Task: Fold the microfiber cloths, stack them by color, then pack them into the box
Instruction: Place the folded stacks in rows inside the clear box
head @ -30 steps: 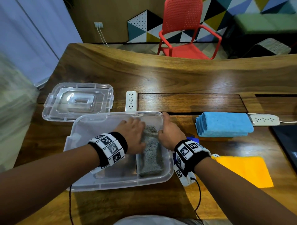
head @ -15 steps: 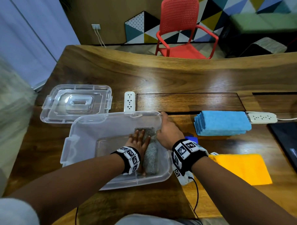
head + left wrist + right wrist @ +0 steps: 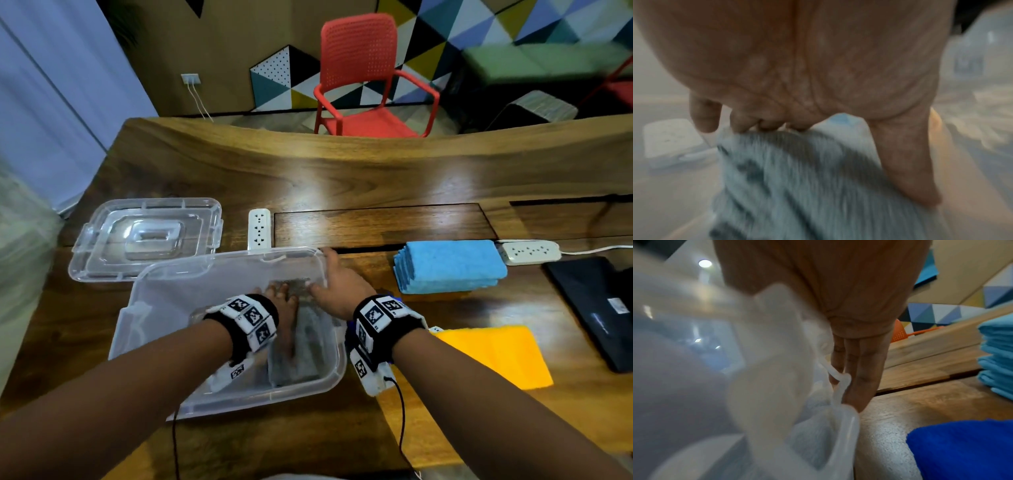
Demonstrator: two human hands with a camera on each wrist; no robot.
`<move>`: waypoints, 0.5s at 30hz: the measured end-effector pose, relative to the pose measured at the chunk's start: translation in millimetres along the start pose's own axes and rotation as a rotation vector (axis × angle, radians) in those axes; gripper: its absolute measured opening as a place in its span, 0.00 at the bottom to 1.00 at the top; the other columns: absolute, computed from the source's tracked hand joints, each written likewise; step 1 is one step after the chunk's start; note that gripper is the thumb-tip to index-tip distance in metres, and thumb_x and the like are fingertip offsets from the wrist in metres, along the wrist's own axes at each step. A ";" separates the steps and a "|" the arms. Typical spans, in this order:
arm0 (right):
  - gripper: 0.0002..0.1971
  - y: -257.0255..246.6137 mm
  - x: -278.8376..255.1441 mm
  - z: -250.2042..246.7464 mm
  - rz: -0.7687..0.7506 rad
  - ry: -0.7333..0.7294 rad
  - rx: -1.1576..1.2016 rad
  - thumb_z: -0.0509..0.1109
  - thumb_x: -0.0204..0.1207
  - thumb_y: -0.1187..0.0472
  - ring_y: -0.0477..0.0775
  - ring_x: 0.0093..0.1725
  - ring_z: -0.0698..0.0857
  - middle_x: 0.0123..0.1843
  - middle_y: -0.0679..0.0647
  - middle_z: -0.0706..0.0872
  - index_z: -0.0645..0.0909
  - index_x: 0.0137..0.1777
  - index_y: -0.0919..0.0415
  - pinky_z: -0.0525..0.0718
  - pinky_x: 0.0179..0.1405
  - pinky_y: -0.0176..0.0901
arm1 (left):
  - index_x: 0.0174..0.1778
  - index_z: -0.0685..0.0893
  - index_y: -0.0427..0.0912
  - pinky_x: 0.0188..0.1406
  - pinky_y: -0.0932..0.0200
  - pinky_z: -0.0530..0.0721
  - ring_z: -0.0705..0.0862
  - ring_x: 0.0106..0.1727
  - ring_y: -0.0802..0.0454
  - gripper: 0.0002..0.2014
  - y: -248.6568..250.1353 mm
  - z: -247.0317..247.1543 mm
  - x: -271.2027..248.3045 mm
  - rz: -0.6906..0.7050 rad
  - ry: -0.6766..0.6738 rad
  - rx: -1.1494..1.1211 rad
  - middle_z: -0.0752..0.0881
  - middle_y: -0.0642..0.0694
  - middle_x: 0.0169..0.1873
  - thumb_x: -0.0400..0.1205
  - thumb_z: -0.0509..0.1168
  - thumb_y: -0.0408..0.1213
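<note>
A clear plastic box [image 3: 144,325] sits in front of me with a folded grey cloth stack [image 3: 301,356] along its right side. My left hand [image 3: 286,305] is inside the box, fingers stretched flat and pressing down on the grey cloth stack [image 3: 807,186]. My right hand [image 3: 337,284] holds the box's right wall [image 3: 777,353], with fingers [image 3: 859,369] straight along the outside and the thumb over the rim. A light blue folded stack [image 3: 448,265] and a yellow cloth [image 3: 496,353] lie on the table to the right. A dark blue cloth [image 3: 962,449] lies beside the box.
The box's clear lid [image 3: 147,236] lies at the back left. A white power strip [image 3: 259,228] sits behind the box, another power strip [image 3: 529,251] behind the blue stack. A dark flat device [image 3: 596,308] lies at the far right. A red chair [image 3: 366,78] stands beyond the table.
My left hand went from a curled hold at the grey stack's far end to lying flat on top of it. My right hand has stayed on the box's right wall.
</note>
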State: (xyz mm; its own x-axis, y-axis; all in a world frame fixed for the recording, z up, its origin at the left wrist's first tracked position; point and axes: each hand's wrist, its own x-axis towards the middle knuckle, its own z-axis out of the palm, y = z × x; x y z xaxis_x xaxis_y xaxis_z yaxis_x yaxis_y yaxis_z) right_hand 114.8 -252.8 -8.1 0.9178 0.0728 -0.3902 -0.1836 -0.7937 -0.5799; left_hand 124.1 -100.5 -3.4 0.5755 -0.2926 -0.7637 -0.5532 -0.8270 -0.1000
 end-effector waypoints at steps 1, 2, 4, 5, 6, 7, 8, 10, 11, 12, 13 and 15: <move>0.39 5.6 -1.1 -6.4 -0.007 -0.007 0.040 0.63 0.81 0.40 0.64 0.62 0.85 0.68 0.62 0.84 0.49 0.85 0.50 0.83 0.64 0.57 | 0.77 0.71 0.41 0.71 0.49 0.71 0.74 0.73 0.41 0.39 -4.2 -18.2 -11.4 0.032 0.016 -0.042 0.74 0.38 0.75 0.75 0.70 0.61; 0.39 12.1 -3.6 -14.8 -0.007 0.005 0.096 0.61 0.80 0.35 0.63 0.64 0.85 0.70 0.61 0.83 0.52 0.85 0.50 0.82 0.66 0.59 | 0.65 0.81 0.40 0.62 0.53 0.78 0.82 0.60 0.45 0.24 -7.0 -36.6 -22.1 0.046 0.048 -0.075 0.83 0.40 0.62 0.81 0.66 0.55; 0.35 27.2 -6.4 -36.9 0.000 0.084 0.157 0.58 0.82 0.34 0.61 0.65 0.84 0.67 0.60 0.85 0.60 0.83 0.54 0.81 0.66 0.61 | 0.45 0.82 0.40 0.41 0.57 0.80 0.81 0.39 0.51 0.13 -8.6 -72.0 -41.1 0.009 0.185 -0.132 0.83 0.45 0.43 0.85 0.60 0.46; 0.31 37.3 -6.5 -50.0 0.009 0.141 0.167 0.59 0.84 0.36 0.60 0.64 0.84 0.65 0.59 0.86 0.65 0.80 0.54 0.81 0.66 0.60 | 0.44 0.81 0.40 0.37 0.57 0.77 0.80 0.38 0.51 0.13 -6.3 -88.3 -46.5 -0.021 0.278 -0.184 0.81 0.46 0.40 0.86 0.58 0.45; 0.26 49.6 -4.8 -63.6 0.020 0.200 0.178 0.61 0.84 0.39 0.59 0.63 0.84 0.64 0.58 0.86 0.70 0.76 0.54 0.81 0.66 0.58 | 0.45 0.80 0.40 0.38 0.57 0.76 0.80 0.40 0.49 0.13 -2.0 -101.3 -46.0 -0.039 0.368 -0.251 0.82 0.45 0.41 0.86 0.57 0.44; 0.22 62.3 -3.2 -78.9 0.036 0.255 0.189 0.63 0.84 0.42 0.59 0.63 0.84 0.62 0.57 0.87 0.75 0.72 0.55 0.81 0.65 0.56 | 0.45 0.81 0.40 0.40 0.57 0.75 0.81 0.43 0.46 0.13 6.9 -115.3 -41.5 -0.037 0.445 -0.320 0.84 0.44 0.43 0.86 0.57 0.45; 0.19 77.1 -1.4 -94.2 0.049 0.309 0.193 0.65 0.84 0.45 0.58 0.62 0.85 0.60 0.56 0.88 0.77 0.68 0.55 0.81 0.64 0.53 | 0.45 0.82 0.41 0.42 0.56 0.76 0.83 0.46 0.44 0.14 19.1 -127.6 -35.3 -0.017 0.499 -0.390 0.86 0.41 0.45 0.85 0.58 0.46; 0.15 113.6 1.1 -122.1 0.081 0.388 0.166 0.67 0.83 0.49 0.58 0.59 0.86 0.58 0.55 0.89 0.80 0.63 0.56 0.82 0.60 0.49 | 0.50 0.84 0.43 0.50 0.55 0.79 0.84 0.54 0.42 0.16 51.7 -152.1 -23.3 0.027 0.519 -0.554 0.87 0.41 0.51 0.84 0.60 0.52; 0.14 133.6 0.7 -134.2 0.105 0.411 0.137 0.68 0.82 0.50 0.58 0.58 0.86 0.57 0.55 0.89 0.80 0.63 0.57 0.82 0.59 0.49 | 0.55 0.84 0.44 0.53 0.56 0.79 0.83 0.56 0.44 0.18 70.0 -161.5 -15.8 0.046 0.496 -0.620 0.86 0.43 0.52 0.84 0.60 0.55; 0.15 154.4 0.4 -145.0 0.125 0.437 0.093 0.69 0.81 0.51 0.59 0.58 0.86 0.58 0.56 0.88 0.80 0.63 0.57 0.82 0.59 0.49 | 0.58 0.84 0.45 0.54 0.57 0.79 0.83 0.56 0.45 0.20 87.7 -168.6 -3.8 0.059 0.449 -0.678 0.86 0.44 0.51 0.84 0.60 0.58; 0.16 173.6 -1.9 -155.1 0.147 0.455 0.036 0.69 0.80 0.51 0.60 0.59 0.86 0.60 0.57 0.86 0.79 0.63 0.57 0.82 0.60 0.51 | 0.60 0.84 0.44 0.53 0.58 0.78 0.84 0.55 0.46 0.22 104.4 -174.1 9.4 0.073 0.395 -0.731 0.86 0.44 0.51 0.84 0.59 0.59; 0.20 213.7 -2.7 -168.4 0.199 0.476 -0.061 0.70 0.79 0.50 0.64 0.65 0.82 0.66 0.61 0.82 0.77 0.67 0.57 0.80 0.66 0.57 | 0.65 0.83 0.41 0.53 0.57 0.82 0.85 0.56 0.43 0.27 132.5 -179.6 38.7 0.052 0.300 -0.826 0.86 0.39 0.57 0.84 0.59 0.60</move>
State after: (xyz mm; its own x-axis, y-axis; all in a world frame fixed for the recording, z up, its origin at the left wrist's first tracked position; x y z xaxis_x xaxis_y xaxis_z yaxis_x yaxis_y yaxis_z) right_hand 132.4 -524.3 -10.5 0.9283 -0.3545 -0.1120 -0.3630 -0.7990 -0.4794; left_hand 181.2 -307.7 68.4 0.7597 -0.3577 -0.5431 -0.0374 -0.8578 0.5126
